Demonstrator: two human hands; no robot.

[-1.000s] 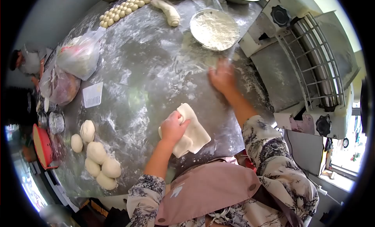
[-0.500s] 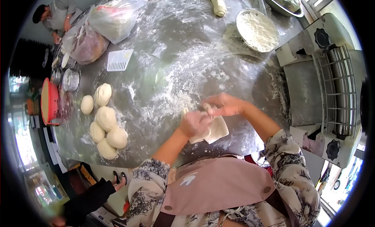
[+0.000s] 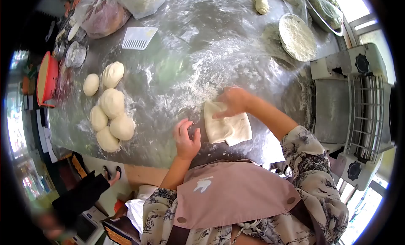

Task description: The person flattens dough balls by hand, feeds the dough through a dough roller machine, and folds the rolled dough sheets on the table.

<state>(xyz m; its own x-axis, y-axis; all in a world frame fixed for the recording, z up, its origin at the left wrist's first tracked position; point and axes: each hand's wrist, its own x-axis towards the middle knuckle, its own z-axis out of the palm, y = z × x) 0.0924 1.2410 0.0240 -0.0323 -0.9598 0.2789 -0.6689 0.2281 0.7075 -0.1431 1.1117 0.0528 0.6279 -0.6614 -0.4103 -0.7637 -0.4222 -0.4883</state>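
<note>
A folded sheet of dough (image 3: 232,129) lies flat on the floured metal worktop in front of my body. My right hand (image 3: 234,102) is at its far edge, the thumb lying over the dough and the slightly blurred fingers bent at the edge. Left of the sheet and apart from it, my left hand (image 3: 186,139) is raised a little with fingers loosely curled and spread, holding nothing. Loose flour (image 3: 198,91) is scattered on the worktop beyond both hands.
Several dough balls (image 3: 112,103) cluster at left. Beyond them are a white scraper (image 3: 139,37), plastic bags (image 3: 103,17) and a red basin (image 3: 47,78). A flour bowl (image 3: 297,38) and dough roll (image 3: 261,3) stand far right, near a roller machine (image 3: 365,114). Another person (image 3: 82,192) is at lower left.
My left hand has let go of the dough and moved left, its fingers opening. The bunched dough now lies flatter, with my right hand still on it. The head view has shifted.
</note>
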